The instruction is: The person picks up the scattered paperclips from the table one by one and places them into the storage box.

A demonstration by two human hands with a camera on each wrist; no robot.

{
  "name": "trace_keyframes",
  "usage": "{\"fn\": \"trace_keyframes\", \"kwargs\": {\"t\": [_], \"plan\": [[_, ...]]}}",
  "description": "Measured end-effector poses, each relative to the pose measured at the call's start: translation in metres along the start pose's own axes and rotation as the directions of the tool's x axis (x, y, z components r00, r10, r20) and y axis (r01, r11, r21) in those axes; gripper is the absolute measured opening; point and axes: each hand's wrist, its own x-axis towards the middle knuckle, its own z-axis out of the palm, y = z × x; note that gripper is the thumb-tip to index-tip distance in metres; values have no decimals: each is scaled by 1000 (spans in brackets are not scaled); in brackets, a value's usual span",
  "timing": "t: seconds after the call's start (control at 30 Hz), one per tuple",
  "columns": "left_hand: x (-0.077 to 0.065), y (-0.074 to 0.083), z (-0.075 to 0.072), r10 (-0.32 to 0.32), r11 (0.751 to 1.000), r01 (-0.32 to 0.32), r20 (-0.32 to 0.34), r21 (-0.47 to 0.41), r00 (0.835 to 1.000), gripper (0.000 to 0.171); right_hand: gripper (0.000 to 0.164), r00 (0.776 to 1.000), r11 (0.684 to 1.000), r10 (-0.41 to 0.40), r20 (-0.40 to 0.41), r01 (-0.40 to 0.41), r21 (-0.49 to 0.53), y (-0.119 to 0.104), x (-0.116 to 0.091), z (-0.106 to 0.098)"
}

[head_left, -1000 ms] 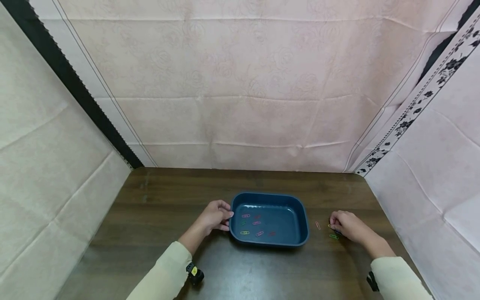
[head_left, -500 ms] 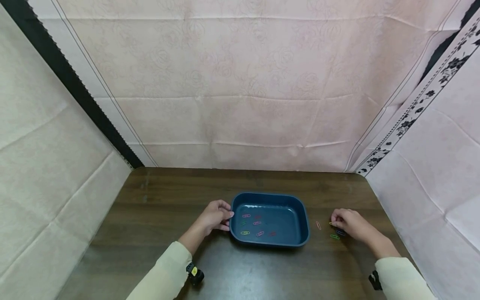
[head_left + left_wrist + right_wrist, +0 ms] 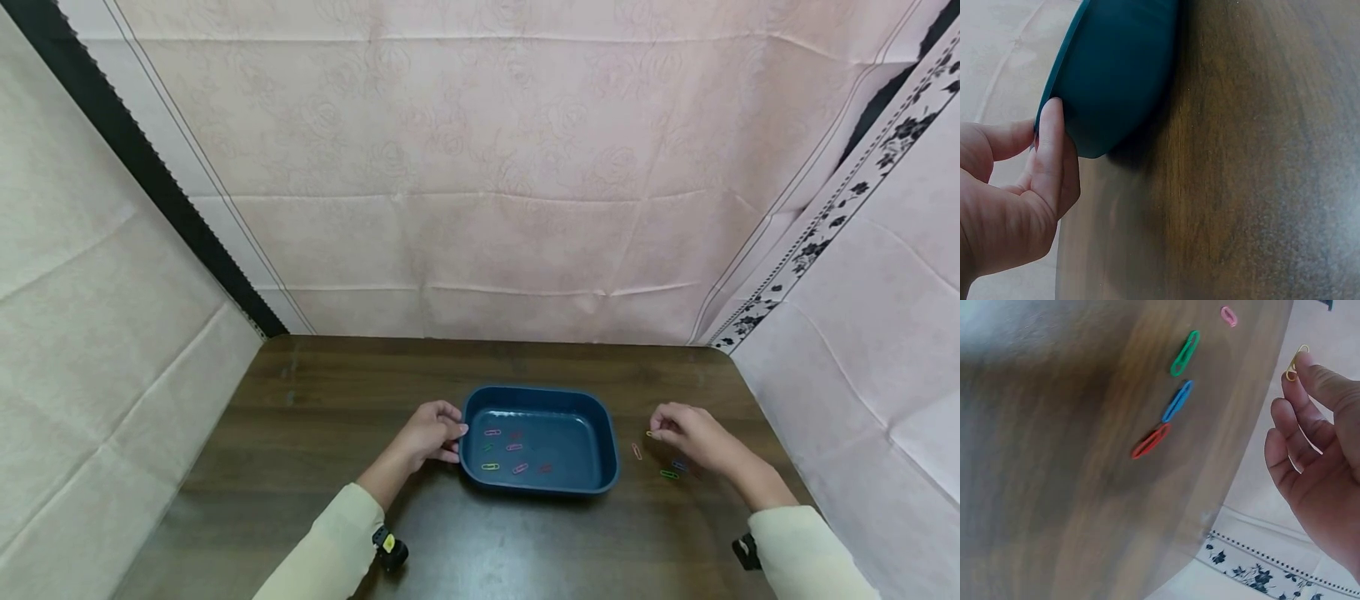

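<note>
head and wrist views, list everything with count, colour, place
table: one, brown, foreground
tray: one, blue, on table
tray paper clips: at least seven, pink, red, green, yellow, inside
loose paper clips: four, pink, green, blue, red, right of tray
held paper clip: one, yellow, right of tray
sheeting: three stretches, pale and black, behind and beside table
sleeves: two, pale, bottom of head view
wrist devices: two, black, by the sleeves
left hand: one, gripping tray's left rim
right hand: one, pinching held paper clip
</note>
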Motion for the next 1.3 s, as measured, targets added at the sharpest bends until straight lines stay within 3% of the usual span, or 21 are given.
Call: {"fn": "trace_keyframes", "kwargs": {"t": [0.27,0.63,1.3], "plan": [[0,2,0,10,1000,-10,5,3,1000,28,11,997,997,-81,-19,80,-13,-17,10,-8],[2,1,0,6,1000,-6,7,-8,1000,27,8,994,994,-105,-23,105,22,-39,20,-12],[2,-2,0,15,1000,-15,9,-23,1000,25,5,978,979,-202,46,201,11,-67,37,-13]]}}
